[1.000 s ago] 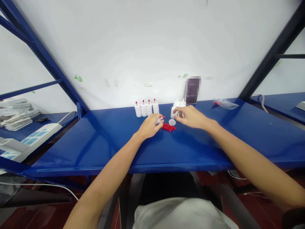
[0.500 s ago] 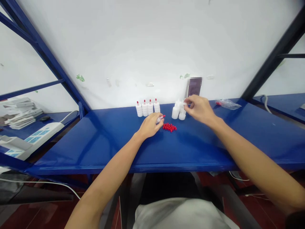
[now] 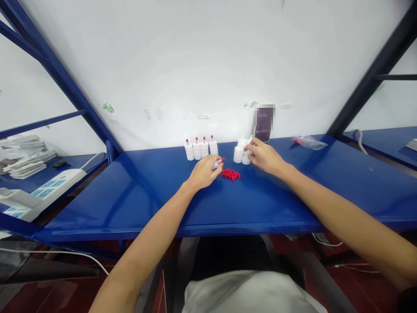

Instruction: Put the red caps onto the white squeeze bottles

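Note:
My left hand (image 3: pixel 204 171) is closed around a small white squeeze bottle (image 3: pixel 216 164), tilted so its red tip (image 3: pixel 222 160) points right. Just to its right lies a cluster of small red caps (image 3: pixel 231 174) on the blue table. Behind the left hand, several white bottles with red tips (image 3: pixel 197 149) stand upright in a row. My right hand (image 3: pixel 260 153) has its thumb and fingers closed on a white bottle (image 3: pixel 246 159) at the near side of a group of upright white bottles (image 3: pixel 238 154). Its fingers partly hide that bottle and the ones behind.
A dark phone-like object (image 3: pixel 263 124) leans on the wall behind the right hand. A clear plastic bag (image 3: pixel 311 142) with something red inside lies at the right rear. A white power strip (image 3: pixel 58 188) sits left of the table (image 3: pixel 146 204), near stacked white boxes (image 3: pixel 28 156).
My right hand has moved down and slightly left, from above the white bottles to among them. The left hand keeps its bottle in nearly the same place.

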`<control>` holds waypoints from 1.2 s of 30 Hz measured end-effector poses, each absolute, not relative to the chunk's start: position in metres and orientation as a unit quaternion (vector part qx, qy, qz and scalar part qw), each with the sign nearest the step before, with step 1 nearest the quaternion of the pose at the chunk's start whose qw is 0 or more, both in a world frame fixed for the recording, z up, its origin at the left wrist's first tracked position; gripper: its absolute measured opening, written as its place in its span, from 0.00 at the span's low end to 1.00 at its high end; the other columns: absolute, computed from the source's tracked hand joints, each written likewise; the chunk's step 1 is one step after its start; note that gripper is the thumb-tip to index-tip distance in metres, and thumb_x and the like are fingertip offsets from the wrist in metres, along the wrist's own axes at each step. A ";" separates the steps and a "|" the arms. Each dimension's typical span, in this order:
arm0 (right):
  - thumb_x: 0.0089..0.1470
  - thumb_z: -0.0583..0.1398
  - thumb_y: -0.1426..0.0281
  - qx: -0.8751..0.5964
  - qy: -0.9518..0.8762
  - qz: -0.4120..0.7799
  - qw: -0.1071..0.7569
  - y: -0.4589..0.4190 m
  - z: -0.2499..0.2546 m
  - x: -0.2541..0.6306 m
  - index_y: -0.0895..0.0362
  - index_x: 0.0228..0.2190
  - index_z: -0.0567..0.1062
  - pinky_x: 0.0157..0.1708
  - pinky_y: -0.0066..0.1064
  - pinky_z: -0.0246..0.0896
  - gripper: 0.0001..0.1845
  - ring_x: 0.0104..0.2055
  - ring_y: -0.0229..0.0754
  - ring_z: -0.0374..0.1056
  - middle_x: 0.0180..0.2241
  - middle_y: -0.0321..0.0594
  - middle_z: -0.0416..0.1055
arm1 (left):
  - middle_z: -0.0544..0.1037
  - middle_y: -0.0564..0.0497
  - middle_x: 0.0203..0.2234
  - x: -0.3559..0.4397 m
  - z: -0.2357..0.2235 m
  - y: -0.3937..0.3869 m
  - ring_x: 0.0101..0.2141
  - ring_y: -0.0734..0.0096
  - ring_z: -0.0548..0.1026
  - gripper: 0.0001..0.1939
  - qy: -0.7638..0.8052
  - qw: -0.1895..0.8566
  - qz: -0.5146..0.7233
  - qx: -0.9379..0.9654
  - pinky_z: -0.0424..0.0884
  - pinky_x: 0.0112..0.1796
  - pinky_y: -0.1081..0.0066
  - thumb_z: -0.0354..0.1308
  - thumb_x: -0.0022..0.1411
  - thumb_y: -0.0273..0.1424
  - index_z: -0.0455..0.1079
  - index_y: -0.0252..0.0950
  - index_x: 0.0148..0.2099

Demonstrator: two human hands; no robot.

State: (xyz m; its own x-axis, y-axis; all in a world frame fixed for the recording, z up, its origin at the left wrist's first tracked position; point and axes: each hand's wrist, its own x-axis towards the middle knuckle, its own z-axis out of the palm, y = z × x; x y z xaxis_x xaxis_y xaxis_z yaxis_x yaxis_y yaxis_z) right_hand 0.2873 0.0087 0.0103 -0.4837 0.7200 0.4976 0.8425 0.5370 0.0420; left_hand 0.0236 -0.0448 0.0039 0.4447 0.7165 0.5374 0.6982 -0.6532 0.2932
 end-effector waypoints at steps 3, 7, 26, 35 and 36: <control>0.54 0.56 0.73 -0.465 -0.849 -0.133 0.214 0.005 0.012 0.285 0.59 0.45 0.76 0.35 0.33 0.62 0.17 0.37 0.45 0.69 0.45 0.48 0.68 | 0.77 0.45 0.40 0.024 0.004 -0.045 0.40 0.63 0.74 0.13 0.415 0.015 0.323 0.850 0.69 0.42 0.65 0.47 0.69 0.36 0.68 0.36 0.46; 0.55 0.58 0.69 -0.468 -0.848 -0.116 0.220 -0.003 0.018 0.280 0.61 0.45 0.76 0.38 0.34 0.63 0.17 0.39 0.47 0.70 0.44 0.50 0.69 | 0.77 0.45 0.39 0.024 0.004 -0.044 0.39 0.63 0.74 0.12 0.416 0.011 0.323 0.850 0.68 0.42 0.65 0.47 0.69 0.36 0.68 0.35 0.46; 0.58 0.56 0.69 -0.516 -0.839 -0.117 0.128 -0.013 0.031 0.276 0.55 0.44 0.73 0.28 0.31 0.51 0.13 0.34 0.45 0.70 0.42 0.45 0.73 | 0.77 0.46 0.39 0.024 0.004 -0.045 0.39 0.63 0.75 0.12 0.424 0.007 0.313 0.850 0.69 0.42 0.65 0.47 0.69 0.36 0.68 0.37 0.47; 0.64 0.51 0.56 -0.323 -0.902 0.129 0.258 -0.042 0.036 0.246 0.56 0.39 0.69 0.31 0.30 0.55 0.17 0.29 0.41 0.64 0.29 0.38 0.70 | 0.76 0.47 0.41 0.030 0.007 -0.052 0.39 0.65 0.74 0.11 0.387 0.033 0.307 0.869 0.69 0.41 0.67 0.49 0.67 0.33 0.66 0.37 0.49; 0.64 0.50 0.56 -0.309 -0.904 0.135 0.262 -0.044 0.034 0.242 0.56 0.39 0.69 0.32 0.31 0.56 0.17 0.30 0.42 0.64 0.30 0.40 0.70 | 0.76 0.47 0.39 0.031 0.008 -0.053 0.38 0.65 0.74 0.10 0.383 0.032 0.303 0.872 0.69 0.41 0.67 0.50 0.67 0.33 0.66 0.37 0.48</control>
State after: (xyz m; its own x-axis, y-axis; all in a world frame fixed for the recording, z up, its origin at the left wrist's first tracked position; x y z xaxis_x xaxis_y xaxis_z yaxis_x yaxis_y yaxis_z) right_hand 0.2420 -0.0441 0.0342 -0.6716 0.6294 0.3909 0.4882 0.7728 -0.4056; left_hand 0.0314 -0.0531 0.0076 0.5237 0.6876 0.5030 0.6483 -0.7047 0.2883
